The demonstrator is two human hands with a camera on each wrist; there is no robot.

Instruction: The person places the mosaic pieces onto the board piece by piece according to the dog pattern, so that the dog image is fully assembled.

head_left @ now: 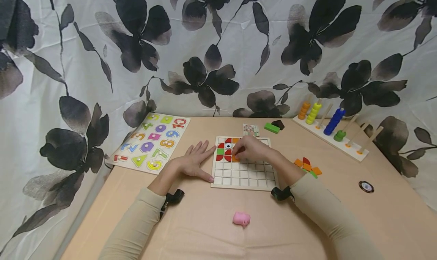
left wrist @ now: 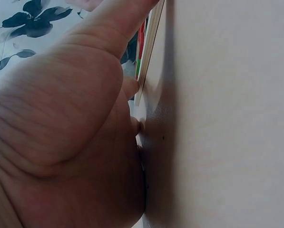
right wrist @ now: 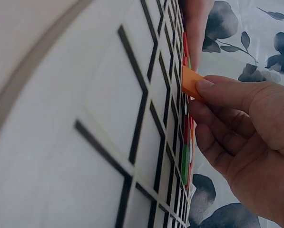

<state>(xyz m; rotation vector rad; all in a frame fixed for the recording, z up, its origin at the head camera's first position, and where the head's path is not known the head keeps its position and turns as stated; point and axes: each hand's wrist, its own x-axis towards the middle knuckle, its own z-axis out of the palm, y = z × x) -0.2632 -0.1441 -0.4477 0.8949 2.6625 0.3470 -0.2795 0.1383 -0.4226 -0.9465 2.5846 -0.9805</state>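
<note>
A white grid board (head_left: 244,180) lies on the table, with red, green and orange tiles filling part of its upper left. My right hand (head_left: 253,148) is over these squares. Between its thumb and index finger it pinches an orange square tile (right wrist: 190,81), seen in the right wrist view, one edge down at the grid. My left hand (head_left: 191,164) rests with fingers spread at the board's left side, thumb and index fingertip right at its edge. In the left wrist view the palm (left wrist: 61,109) fills much of the picture, low against the table.
Loose orange, red and green tiles (head_left: 307,166) lie right of the board. Behind it are a pattern card (head_left: 250,130) and a green block (head_left: 271,128). A number puzzle (head_left: 160,140), bead stacker (head_left: 355,152), round black token (head_left: 366,186) and pink figure (head_left: 241,218) lie around.
</note>
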